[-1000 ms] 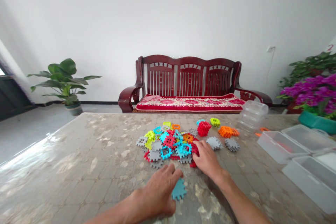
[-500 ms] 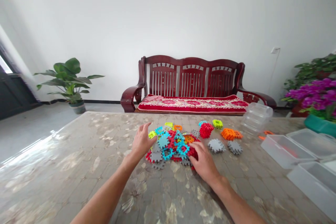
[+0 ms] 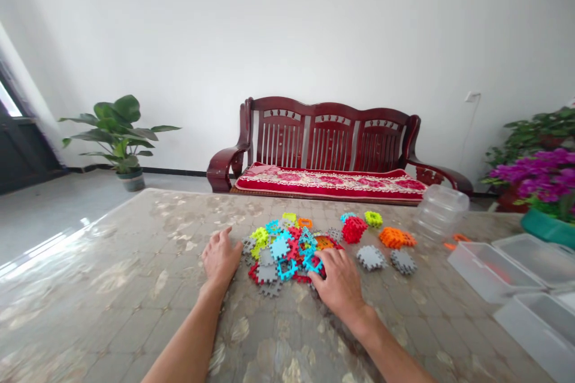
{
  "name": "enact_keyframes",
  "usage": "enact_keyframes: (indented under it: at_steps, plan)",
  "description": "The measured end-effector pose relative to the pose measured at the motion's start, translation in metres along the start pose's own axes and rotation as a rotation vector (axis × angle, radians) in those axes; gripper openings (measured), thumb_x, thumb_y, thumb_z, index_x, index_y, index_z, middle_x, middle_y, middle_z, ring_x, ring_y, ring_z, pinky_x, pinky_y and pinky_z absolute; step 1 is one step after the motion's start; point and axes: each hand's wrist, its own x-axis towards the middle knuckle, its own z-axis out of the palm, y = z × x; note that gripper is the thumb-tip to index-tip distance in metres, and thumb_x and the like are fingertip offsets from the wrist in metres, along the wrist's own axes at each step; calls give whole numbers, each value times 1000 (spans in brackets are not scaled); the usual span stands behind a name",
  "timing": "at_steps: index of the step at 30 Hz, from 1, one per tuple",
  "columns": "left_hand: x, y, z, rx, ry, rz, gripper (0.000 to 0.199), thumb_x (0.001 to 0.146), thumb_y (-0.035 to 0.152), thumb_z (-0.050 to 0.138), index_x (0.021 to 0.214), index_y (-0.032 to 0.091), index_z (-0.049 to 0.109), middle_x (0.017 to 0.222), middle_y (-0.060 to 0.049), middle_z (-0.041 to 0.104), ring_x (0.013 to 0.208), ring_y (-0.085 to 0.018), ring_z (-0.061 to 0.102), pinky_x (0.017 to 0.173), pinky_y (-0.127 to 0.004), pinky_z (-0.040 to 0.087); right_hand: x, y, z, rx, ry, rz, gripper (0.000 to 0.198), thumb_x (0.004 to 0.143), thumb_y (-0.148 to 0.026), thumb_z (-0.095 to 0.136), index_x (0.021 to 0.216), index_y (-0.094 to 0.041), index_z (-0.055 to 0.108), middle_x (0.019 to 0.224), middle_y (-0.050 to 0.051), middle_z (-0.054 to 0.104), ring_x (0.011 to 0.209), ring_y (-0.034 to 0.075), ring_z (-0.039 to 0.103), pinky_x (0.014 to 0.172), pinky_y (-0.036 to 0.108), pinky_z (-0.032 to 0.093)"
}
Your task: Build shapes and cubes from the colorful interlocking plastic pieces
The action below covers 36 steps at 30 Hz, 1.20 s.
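On the table lies a loose pile of notched plastic building pieces in blue, red, grey, lime and orange. My left hand (image 3: 221, 255) rests on the table just left of the pile, empty, its fingers apart. My right hand (image 3: 340, 278) reaches over the pile's right side, thumb and fingers spread around the near edge of a blue square frame piece (image 3: 311, 263). Red pieces beneath that hand are partly covered by it. A light-blue piece (image 3: 280, 246) and a grey square piece (image 3: 266, 274) lie between the hands, with lime pieces (image 3: 259, 240) at the left.
Right of the pile sit a red stack (image 3: 354, 229), lime pieces (image 3: 373, 219), an orange stack (image 3: 397, 237) and two grey stacks, one being a light-grey stack (image 3: 371, 257). Clear plastic boxes (image 3: 494, 266) and a flower pot (image 3: 545, 230) stand at the right. A wooden bench (image 3: 330, 137) is behind the table.
My left hand has drawn left and down, away from the pile. Lime pieces now show at the pile's left side. My right hand has shifted slightly left over the blue frame piece.
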Motion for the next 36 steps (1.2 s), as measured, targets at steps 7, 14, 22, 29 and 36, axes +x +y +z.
enact_keyframes:
  at_steps: [7, 14, 22, 29, 36]
  plan:
    - [2, -5, 3, 14, -7, 55, 50, 88, 34, 42, 135, 22, 55, 134, -12, 58, 123, -30, 54, 104, -45, 39, 4, 24, -13, 207, -4, 64, 44, 73, -21, 62, 117, -23, 63, 114, 6, 69, 107, 25, 60, 96, 39, 46]
    - [1, -5, 2, 14, -28, 118, 44, 87, 33, 43, 123, 24, 65, 132, -11, 62, 122, -30, 54, 103, -45, 40, 58, 99, -44, 506, 40, 118, 55, 71, -25, 60, 126, -22, 58, 121, 9, 69, 105, 23, 66, 89, 39, 53]
    - [4, -5, 2, 6, -49, 126, 42, 86, 32, 43, 120, 25, 68, 129, -10, 64, 122, -30, 54, 103, -45, 39, 141, 214, -55, 550, 33, 153, 66, 65, -20, 65, 130, -19, 54, 137, 17, 58, 123, 27, 59, 103, 45, 46]
    - [7, -6, 5, -6, -40, 139, 40, 86, 32, 44, 116, 28, 69, 130, -7, 64, 120, -28, 55, 103, -43, 39, 145, 247, -23, 611, -129, 83, 66, 60, -19, 68, 124, -18, 57, 131, 18, 63, 125, 29, 58, 103, 47, 46]
    - [9, -6, 7, 15, -52, 139, 40, 87, 34, 42, 116, 31, 69, 132, -4, 63, 122, -27, 54, 103, -42, 39, 152, 258, -10, 556, -134, 21, 64, 65, -22, 71, 127, -19, 57, 125, 16, 67, 119, 26, 63, 100, 44, 49]
